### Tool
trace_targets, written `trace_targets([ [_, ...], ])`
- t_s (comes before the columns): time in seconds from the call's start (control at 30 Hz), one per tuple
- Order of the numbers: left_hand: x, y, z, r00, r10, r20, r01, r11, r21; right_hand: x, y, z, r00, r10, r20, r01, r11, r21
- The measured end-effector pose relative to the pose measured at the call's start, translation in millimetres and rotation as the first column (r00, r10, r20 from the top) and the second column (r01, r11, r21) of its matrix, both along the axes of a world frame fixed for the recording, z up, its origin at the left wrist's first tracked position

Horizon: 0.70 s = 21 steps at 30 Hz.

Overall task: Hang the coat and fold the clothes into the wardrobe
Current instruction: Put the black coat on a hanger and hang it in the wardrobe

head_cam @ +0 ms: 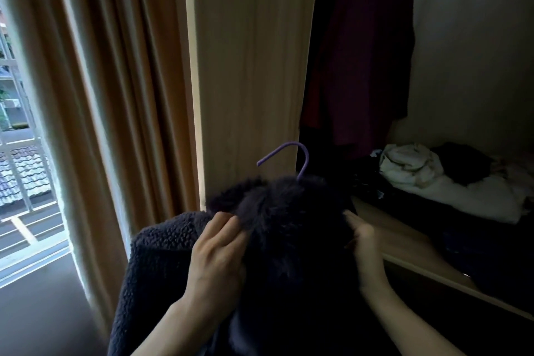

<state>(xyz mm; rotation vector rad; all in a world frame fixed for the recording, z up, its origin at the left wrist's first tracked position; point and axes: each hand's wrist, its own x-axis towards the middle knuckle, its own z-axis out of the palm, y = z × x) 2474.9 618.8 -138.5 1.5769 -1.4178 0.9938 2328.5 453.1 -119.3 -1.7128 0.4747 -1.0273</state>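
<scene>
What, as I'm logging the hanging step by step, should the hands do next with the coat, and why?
Probably lift the coat up and rightward into the open wardrobe, beside the dark red garment. The purple hanger hook already pokes above the collar, and the left hand and right hand both grip the coat near it. The rail is out of view.

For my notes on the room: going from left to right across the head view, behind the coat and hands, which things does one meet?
Window → curtain → wardrobe side panel → dark red hanging garment → white clothes on the shelf.
</scene>
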Motion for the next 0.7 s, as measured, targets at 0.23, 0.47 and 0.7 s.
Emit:
trace_targets([
  [0.23, -5, 3, -27, 0.993, -0.090, -0.081, 0.092, 0.996, 0.018, 10, -1, -5, 1.000, -0.015, 0.015, 0.016, 0.998, -0.064],
  [0.47, 24, 12, -16, 0.971, -0.055, -0.232, 0.078, 0.993, 0.092, 10, -5, -6, 0.989, 0.049, 0.139, -0.061, 0.994, 0.085],
  [0.7, 6, 9, 27, 0.731, -0.222, -0.646, 0.298, 0.955, 0.009, 2, -3, 20, 0.984, 0.000, 0.177, -0.024, 0.990, 0.137],
])
